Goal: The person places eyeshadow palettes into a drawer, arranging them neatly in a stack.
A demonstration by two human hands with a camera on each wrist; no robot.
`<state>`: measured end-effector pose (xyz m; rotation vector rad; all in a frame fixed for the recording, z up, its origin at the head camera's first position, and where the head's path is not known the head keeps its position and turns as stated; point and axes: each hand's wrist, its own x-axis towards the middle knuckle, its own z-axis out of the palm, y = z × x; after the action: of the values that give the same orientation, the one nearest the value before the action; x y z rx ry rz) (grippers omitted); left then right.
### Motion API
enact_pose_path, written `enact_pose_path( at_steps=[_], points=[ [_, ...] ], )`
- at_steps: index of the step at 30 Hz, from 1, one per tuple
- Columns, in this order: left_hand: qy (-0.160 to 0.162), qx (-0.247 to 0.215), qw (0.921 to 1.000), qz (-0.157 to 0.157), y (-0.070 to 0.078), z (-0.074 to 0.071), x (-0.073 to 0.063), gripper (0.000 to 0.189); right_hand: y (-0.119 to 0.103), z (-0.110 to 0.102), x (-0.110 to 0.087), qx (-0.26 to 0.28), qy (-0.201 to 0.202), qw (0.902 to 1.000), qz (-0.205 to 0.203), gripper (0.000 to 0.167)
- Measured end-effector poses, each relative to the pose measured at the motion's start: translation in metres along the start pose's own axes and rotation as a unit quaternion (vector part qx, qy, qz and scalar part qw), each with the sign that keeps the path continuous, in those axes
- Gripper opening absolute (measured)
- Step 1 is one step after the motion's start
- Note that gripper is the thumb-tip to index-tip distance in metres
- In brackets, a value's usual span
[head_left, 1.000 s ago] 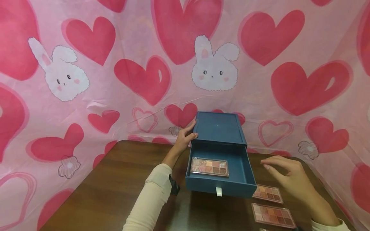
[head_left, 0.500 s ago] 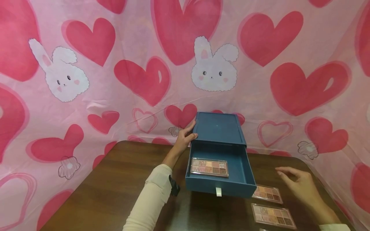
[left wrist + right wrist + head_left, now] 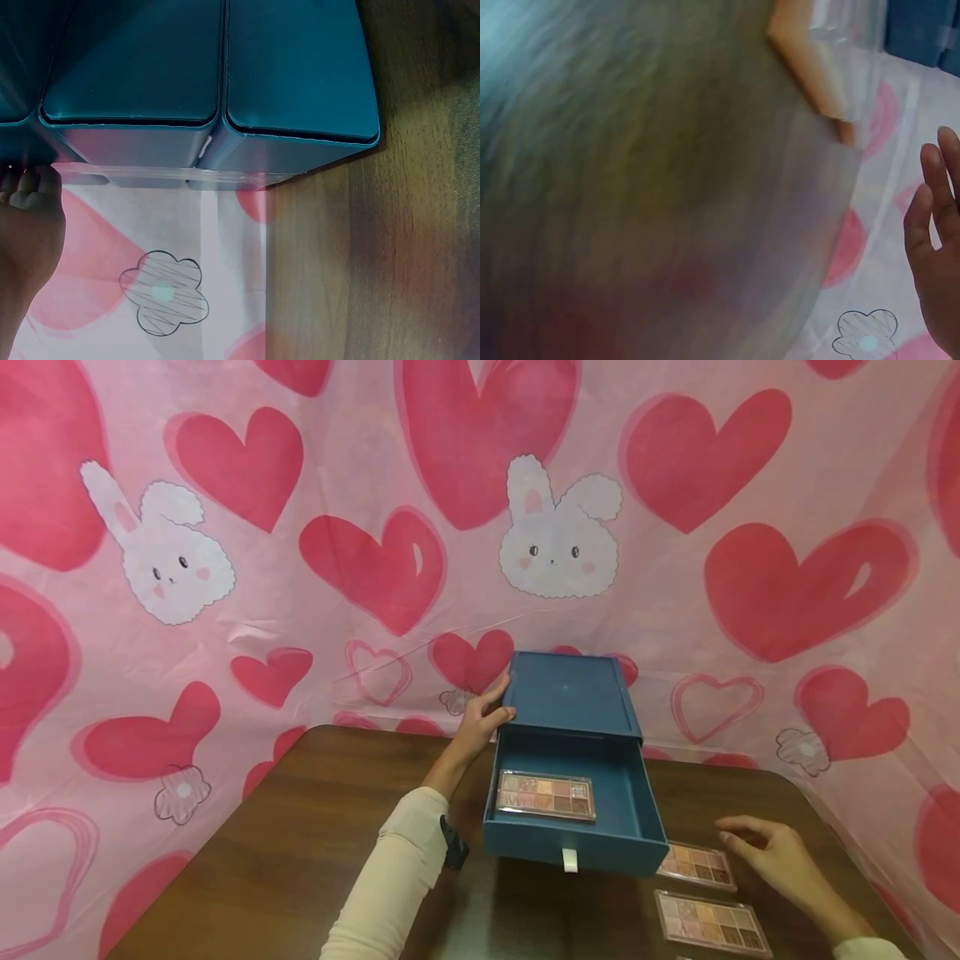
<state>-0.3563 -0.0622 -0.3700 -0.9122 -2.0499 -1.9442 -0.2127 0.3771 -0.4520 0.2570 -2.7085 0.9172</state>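
Observation:
A blue drawer box (image 3: 573,693) stands on the table, its top drawer (image 3: 573,852) pulled out. Inside that drawer, on the left, lies an eyeshadow palette (image 3: 545,795). My left hand (image 3: 476,724) rests against the casing's left side, thumb near the top front corner; the left wrist view catches only part of this hand (image 3: 30,232) beside the stacked drawers. Over the table at the right, my right hand (image 3: 783,868) hovers with relaxed fingers and holds nothing. Just left of it lie two more eyeshadow palettes (image 3: 697,866), one nearer me. Fingers show loosely extended in the right wrist view.
The brown wooden table (image 3: 300,852) reaches to a pink cloth backdrop (image 3: 360,485) printed with hearts and rabbits. A white pull tab (image 3: 570,860) hangs from the drawer front. Most of the right wrist view is covered by something blurred and close.
My right hand has moved right and down, away from the drawer and towards the palettes on the table. The left hand, drawer box and palettes stay in place.

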Motion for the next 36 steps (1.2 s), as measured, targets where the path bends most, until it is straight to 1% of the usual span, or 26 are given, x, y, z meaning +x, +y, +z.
enact_pose_path(
  at_steps=[3, 4, 7, 11, 14, 17, 20, 22, 24, 29, 36],
  points=[
    [-0.002, -0.002, 1.0, -0.003, 0.0, 0.0, 0.0, 0.068, 0.005, 0.004, -0.001, 0.0, -0.037, 0.9993, -0.002, 0.03],
    [-0.002, -0.001, 1.0, -0.004, 0.0, 0.0, 0.0, 0.068, 0.007, 0.006, -0.001, 0.0, -0.045, 0.9989, -0.008, 0.032],
    [0.0, 0.004, 1.0, -0.004, -0.001, 0.001, 0.002, 0.068, 0.013, 0.012, -0.002, 0.023, -0.084, 0.9957, -0.033, 0.041],
    [-0.001, 0.012, 0.9999, 0.001, -0.003, 0.001, 0.003, 0.069, 0.019, 0.02, -0.003, 0.046, -0.114, 0.9903, -0.064, 0.05],
    [0.0, 0.011, 0.9999, 0.001, -0.003, 0.001, 0.002, 0.068, 0.02, 0.023, -0.003, 0.037, -0.106, 0.9901, -0.083, 0.053],
    [0.002, 0.007, 1.0, 0.0, -0.002, 0.001, 0.001, 0.068, 0.022, 0.024, -0.003, 0.036, -0.118, 0.9871, -0.102, 0.057],
    [0.001, 0.007, 1.0, 0.002, -0.002, 0.0, 0.001, 0.067, 0.029, 0.025, -0.002, 0.053, -0.123, 0.9819, -0.134, 0.058],
    [0.0, 0.01, 0.9999, 0.006, -0.002, 0.0, 0.001, 0.067, 0.035, 0.026, -0.002, 0.067, -0.114, 0.9782, -0.16, 0.058],
    [0.0, 0.016, 0.9998, 0.007, -0.001, -0.001, 0.001, 0.066, 0.04, 0.026, -0.002, 0.081, -0.107, 0.9757, -0.174, 0.058],
    [0.0, 0.021, 0.9998, 0.005, 0.0, -0.001, 0.001, 0.068, 0.046, 0.024, -0.003, 0.082, -0.11, 0.9753, -0.173, 0.054],
    [-0.002, 0.02, 0.9998, 0.002, 0.0, -0.001, 0.001, 0.067, 0.045, 0.021, -0.003, 0.068, -0.118, 0.9771, -0.164, 0.052]
  ],
)
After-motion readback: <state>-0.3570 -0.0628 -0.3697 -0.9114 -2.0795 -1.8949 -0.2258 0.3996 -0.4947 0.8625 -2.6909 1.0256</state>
